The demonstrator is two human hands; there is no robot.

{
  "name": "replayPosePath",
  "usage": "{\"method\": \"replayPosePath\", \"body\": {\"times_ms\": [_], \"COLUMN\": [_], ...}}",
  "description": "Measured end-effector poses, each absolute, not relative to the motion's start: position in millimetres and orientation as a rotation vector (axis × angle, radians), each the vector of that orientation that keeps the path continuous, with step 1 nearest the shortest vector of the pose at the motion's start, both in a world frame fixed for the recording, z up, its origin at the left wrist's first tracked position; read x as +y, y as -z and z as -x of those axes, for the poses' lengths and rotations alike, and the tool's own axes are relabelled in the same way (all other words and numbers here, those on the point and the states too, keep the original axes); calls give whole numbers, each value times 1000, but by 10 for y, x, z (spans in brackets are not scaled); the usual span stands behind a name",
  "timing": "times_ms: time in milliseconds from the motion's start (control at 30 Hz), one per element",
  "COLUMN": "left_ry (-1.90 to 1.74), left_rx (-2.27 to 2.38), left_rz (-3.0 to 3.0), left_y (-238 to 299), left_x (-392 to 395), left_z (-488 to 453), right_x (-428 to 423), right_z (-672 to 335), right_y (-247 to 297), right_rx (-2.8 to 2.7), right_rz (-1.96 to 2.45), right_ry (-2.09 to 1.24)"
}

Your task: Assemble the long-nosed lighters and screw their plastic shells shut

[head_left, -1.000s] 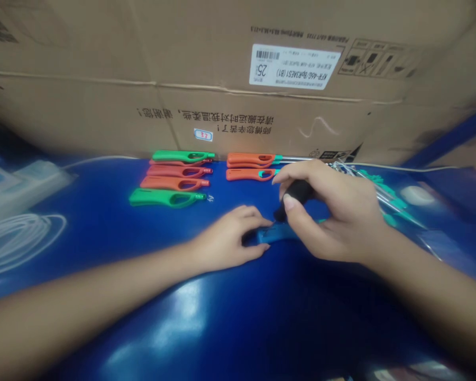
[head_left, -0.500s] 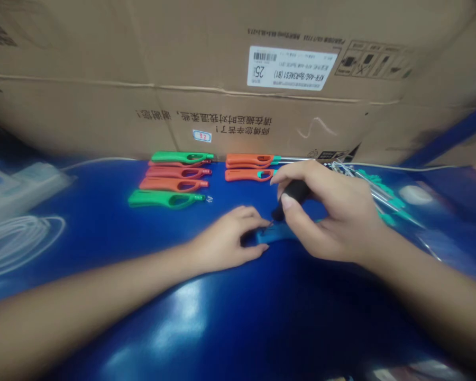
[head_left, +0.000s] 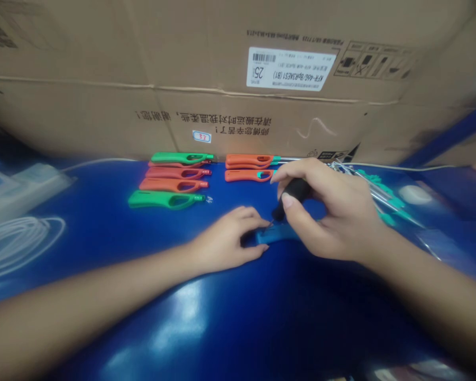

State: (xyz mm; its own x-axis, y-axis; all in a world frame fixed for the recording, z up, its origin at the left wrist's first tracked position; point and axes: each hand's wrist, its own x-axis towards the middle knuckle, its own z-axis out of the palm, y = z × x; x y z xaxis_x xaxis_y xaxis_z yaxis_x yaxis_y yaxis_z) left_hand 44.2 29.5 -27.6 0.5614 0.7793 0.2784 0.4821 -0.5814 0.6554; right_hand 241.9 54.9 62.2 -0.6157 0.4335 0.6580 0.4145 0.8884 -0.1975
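My left hand [head_left: 238, 238] grips one end of a blue lighter [head_left: 277, 233] that lies on the table, thumb on the near side and fingers on the far side. In my right hand [head_left: 333, 211] is a screwdriver [head_left: 295, 193] with a black handle, tilted, its short thin shaft pointing down at the lighter near my left fingertips. Whether the tip sits in a screw is too small to tell. My right hand hides the other end of the lighter.
Green and orange-red lighter bodies [head_left: 174, 184] lie stacked at back left. Two orange lighters [head_left: 246, 161] lie at back centre. Metal tubes with teal parts [head_left: 381, 193] and a white round object [head_left: 416, 194] are at right, a coiled white cable [head_left: 24, 243] at left. A cardboard box [head_left: 103, 106] stands behind.
Almost nothing differs. Both hands, the screwdriver and the blue lighter stay in the same place, with only a very slight shift of the right hand.
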Motion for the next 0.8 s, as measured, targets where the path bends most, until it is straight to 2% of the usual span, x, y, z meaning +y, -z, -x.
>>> {"method": "replayPosePath", "body": {"times_ms": [800], "left_ry": [-751], "left_rx": [1017], "left_rz": [-2276], "left_y": [261], "left_x": [288], "left_z": [-446], "right_x": [563], "right_z": [-2438], "right_y": [-606], "right_rx": [-2291], "right_rz": [618], "right_ry": [-76]}}
